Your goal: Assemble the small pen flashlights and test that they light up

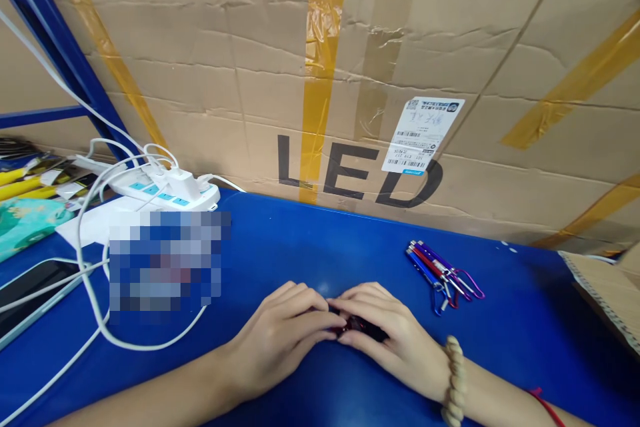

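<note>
My left hand [283,337] and my right hand [387,333] rest together on the blue table [310,247], fingertips meeting. Both are closed around a small dark object [360,328] with a reddish part, mostly hidden under the fingers, so I cannot name it. My right wrist wears a pale bead bracelet [454,380]. A small bundle of pen-shaped keychain lights [443,270] in blue, red and purple, with carabiner clips, lies on the table just beyond my right hand.
A large taped cardboard box marked LED [350,80] stands along the back. At left are a white power strip [165,190] with white cables, a phone or tablet [27,293] and a blurred-out patch. A cardboard edge [605,287] shows at right.
</note>
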The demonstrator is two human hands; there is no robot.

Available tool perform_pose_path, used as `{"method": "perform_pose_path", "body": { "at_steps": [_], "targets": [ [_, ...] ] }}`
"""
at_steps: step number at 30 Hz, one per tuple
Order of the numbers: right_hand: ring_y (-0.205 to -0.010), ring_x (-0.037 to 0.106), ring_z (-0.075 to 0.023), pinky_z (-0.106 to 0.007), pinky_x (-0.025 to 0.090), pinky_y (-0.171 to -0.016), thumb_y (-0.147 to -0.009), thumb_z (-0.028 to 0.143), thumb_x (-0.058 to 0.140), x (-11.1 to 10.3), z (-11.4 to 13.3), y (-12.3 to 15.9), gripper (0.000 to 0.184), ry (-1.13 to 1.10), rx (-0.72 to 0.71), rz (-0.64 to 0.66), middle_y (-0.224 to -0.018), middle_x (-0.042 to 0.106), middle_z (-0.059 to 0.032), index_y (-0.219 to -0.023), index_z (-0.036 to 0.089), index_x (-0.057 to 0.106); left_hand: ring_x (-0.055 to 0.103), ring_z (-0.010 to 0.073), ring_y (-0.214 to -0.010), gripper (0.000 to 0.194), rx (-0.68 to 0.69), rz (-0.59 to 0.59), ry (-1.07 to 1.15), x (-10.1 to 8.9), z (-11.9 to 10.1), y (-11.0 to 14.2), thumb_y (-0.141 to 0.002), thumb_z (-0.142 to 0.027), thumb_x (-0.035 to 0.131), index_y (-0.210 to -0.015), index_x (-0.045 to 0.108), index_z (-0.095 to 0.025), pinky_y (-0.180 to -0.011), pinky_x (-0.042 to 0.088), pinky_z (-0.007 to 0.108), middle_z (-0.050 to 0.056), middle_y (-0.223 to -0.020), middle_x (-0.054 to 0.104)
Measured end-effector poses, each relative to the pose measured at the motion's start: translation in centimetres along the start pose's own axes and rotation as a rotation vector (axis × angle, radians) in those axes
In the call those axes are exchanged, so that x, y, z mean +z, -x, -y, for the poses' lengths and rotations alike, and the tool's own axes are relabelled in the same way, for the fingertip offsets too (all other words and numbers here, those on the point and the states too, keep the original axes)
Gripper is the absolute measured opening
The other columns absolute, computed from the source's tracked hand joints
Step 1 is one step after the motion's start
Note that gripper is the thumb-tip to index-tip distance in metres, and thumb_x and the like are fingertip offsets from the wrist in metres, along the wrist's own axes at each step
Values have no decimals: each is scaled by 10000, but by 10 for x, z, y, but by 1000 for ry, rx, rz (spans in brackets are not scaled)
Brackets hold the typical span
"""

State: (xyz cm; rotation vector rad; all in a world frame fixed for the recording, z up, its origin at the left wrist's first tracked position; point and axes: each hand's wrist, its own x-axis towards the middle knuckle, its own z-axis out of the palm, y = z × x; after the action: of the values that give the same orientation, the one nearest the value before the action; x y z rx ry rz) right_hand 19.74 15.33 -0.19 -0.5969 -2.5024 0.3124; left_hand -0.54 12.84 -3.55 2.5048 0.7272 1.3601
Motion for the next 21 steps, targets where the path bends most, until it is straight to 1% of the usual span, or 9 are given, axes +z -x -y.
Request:
{"method": "perform_pose_path", "body": {
  "at_steps": [3, 6, 9, 12, 16, 19, 21],
  "targets": [
    [-735, 550, -116, -289, 422, -738, -899, 377, 474, -2, 3, -2, 280, 15, 17, 56, -767, 631, -16, -1035, 166, 598, 535, 167, -731, 247, 43, -16, 9, 0, -1, 1, -1040, -226, 350, -1040, 590, -169, -651, 373, 290, 48, -893, 593],
    [-689, 512, -107, -287, 382, -741, -910, 403, 442, -3, 5, -2, 289, 46, 11, 78, -720, 617, 9, -953, 172, 609, 527, 172, -723, 210, 70, -24, 9, 0, -3, 2, -1032, -187, 359, -1038, 568, -164, -655, 376, 294, 51, -884, 581],
    [-684, 494, -106, -287, 355, -760, -923, 424, 403, -1, 2, 2, 320, 53, -15, 38, -724, 621, 14, -944, 177, 606, 517, 178, -712, 186, 109, -14, -12, 0, -4, 4, -1025, -155, 358, -1033, 544, -153, -638, 376, 296, 60, -875, 570],
    [-688, 482, -114, -302, 329, -779, -933, 391, 397, 2, -3, 6, 290, 61, -22, -41, -733, 625, 15, -959, 191, 605, 491, 177, -680, 183, 129, -8, -48, 1, -5, 6, -1017, -125, 350, -997, 530, -146, -613, 367, 295, 62, -848, 557],
    [-712, 477, -117, -312, 315, -789, -942, 239, 389, 2, -3, 6, 221, 54, 5, -93, -772, 617, 11, -993, 204, 602, 459, 170, -651, 190, 65, -54, -70, 2, -5, 4, -1018, -143, 350, -896, 495, -159, -601, 349, 293, 41, -808, 530],
    [-744, 485, -116, -307, 332, -793, -935, 165, 379, -1, 1, 3, 239, 33, 22, -50, -807, 603, -3, -1056, 195, 583, 467, 165, -660, 237, -29, -73, 5, 2, -4, 1, -1038, -242, 319, -847, 444, -177, -602, 354, 278, 22, -789, 515],
    [-768, 493, -123, -300, 353, -781, -934, 185, 388, -3, 3, 1, 238, 11, 32, 6, -831, 600, -20, -1090, 179, 568, 476, 159, -669, 262, -72, -74, 71, 2, -2, -1, -1041, -289, 318, -824, 421, -184, -610, 363, 267, 10, -781, 511]
  ]
}}
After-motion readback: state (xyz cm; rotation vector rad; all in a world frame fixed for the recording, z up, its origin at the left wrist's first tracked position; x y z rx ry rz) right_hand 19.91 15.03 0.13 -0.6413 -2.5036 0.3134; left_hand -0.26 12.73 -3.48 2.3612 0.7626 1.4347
